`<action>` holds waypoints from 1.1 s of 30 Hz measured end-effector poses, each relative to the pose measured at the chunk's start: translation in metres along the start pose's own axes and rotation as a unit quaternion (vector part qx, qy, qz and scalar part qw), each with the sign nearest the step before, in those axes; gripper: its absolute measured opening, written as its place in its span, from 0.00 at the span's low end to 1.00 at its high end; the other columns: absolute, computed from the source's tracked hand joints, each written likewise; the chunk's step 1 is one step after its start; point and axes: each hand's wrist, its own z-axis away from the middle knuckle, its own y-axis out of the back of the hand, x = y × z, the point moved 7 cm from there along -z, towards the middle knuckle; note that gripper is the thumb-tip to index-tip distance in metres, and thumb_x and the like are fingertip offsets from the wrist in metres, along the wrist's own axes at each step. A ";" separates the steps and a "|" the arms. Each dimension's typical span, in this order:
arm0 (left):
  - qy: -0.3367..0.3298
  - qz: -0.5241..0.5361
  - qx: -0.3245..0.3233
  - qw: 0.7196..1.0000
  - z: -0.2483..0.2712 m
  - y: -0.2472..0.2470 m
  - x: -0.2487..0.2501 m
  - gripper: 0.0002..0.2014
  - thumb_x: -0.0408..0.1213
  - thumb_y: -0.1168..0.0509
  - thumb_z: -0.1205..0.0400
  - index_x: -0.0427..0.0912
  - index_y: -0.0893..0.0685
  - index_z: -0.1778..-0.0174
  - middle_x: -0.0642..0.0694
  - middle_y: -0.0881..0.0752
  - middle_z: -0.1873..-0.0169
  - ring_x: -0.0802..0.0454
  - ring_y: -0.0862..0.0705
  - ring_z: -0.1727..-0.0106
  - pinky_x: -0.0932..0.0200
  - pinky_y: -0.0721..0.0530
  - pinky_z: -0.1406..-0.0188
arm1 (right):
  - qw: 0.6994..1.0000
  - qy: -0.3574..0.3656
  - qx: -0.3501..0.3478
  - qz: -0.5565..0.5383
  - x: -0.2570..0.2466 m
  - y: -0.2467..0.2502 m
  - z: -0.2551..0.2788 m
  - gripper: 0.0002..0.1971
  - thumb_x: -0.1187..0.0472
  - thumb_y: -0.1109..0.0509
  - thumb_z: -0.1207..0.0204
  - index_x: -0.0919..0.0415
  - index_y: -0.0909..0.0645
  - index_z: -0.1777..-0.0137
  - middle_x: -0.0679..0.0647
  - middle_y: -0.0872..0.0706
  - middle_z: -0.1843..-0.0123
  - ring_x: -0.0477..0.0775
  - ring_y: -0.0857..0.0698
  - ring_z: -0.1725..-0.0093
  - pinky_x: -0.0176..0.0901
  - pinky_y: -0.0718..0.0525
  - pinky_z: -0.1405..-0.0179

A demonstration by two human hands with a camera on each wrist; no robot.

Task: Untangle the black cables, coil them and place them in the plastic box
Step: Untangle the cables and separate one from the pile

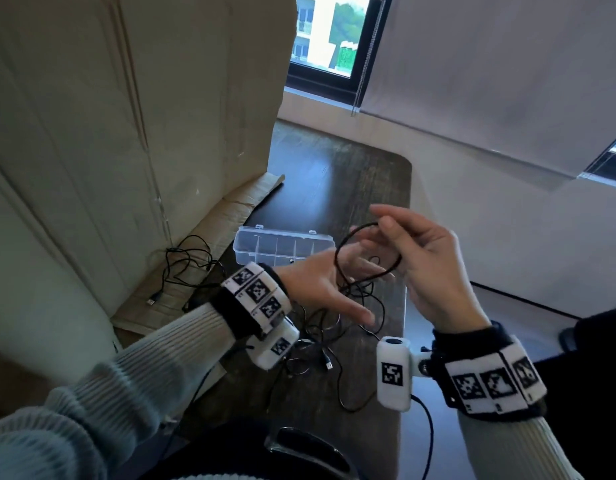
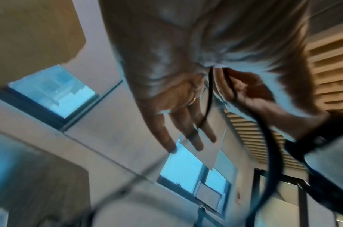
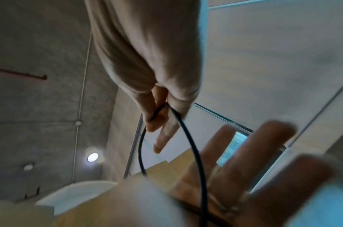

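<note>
A black cable (image 1: 338,252) forms a loop in the air between both hands. My right hand (image 1: 424,261) pinches the top of the loop between thumb and fingers, as the right wrist view shows for the right hand (image 3: 159,95) and the cable (image 3: 194,147). My left hand (image 1: 330,282) is spread flat with straight fingers, and the loop passes over its palm and fingers. The left wrist view shows the left hand (image 2: 178,107) with the cable (image 2: 209,92) running across it. A clear plastic box (image 1: 251,233) with dividers lies open on the table behind the hands.
More black cables (image 1: 320,355) lie tangled on the dark table (image 1: 334,188) under my hands, a USB plug (image 1: 329,366) among them. Another tangle (image 1: 185,261) lies on flattened cardboard to the left. A tall cardboard box (image 1: 126,133) stands at the left.
</note>
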 end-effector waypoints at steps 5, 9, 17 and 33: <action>0.065 -0.025 -0.032 0.997 -0.004 -0.031 -0.047 0.09 0.28 0.35 0.17 0.29 0.20 0.43 0.57 0.15 0.70 0.63 0.16 0.69 0.70 0.19 0.65 | 0.981 0.022 0.041 -0.190 -0.025 0.023 -0.011 0.09 0.67 0.38 0.19 0.68 0.18 0.45 0.58 0.09 0.60 0.68 0.13 0.39 0.45 0.12 0.44; 0.120 -0.037 0.056 0.990 0.008 -0.003 -0.081 0.08 0.39 0.36 0.16 0.46 0.15 0.59 0.57 0.19 0.75 0.62 0.22 0.73 0.64 0.22 0.68 | 0.959 0.070 0.102 -0.255 -0.052 0.073 -0.012 0.09 0.67 0.41 0.16 0.61 0.19 0.49 0.53 0.12 0.67 0.55 0.09 0.52 0.45 0.12 0.47; 0.149 0.000 0.087 0.985 0.018 0.042 -0.062 0.12 0.35 0.43 0.13 0.44 0.15 0.58 0.58 0.18 0.72 0.65 0.21 0.68 0.67 0.20 0.61 | 0.976 -0.060 0.209 -0.019 -0.018 0.140 0.002 0.06 0.53 0.36 0.21 0.52 0.21 0.55 0.45 0.32 0.75 0.41 0.39 0.83 0.36 0.38 0.79; 0.059 0.104 0.030 0.992 -0.018 0.001 -0.009 0.12 0.25 0.45 0.14 0.27 0.23 0.36 0.51 0.13 0.61 0.63 0.14 0.56 0.69 0.16 0.53 | 0.939 -0.053 0.040 0.338 0.123 0.046 0.010 0.17 0.58 0.15 0.38 0.46 0.19 0.55 0.66 0.23 0.44 0.66 0.14 0.48 0.54 0.12 0.52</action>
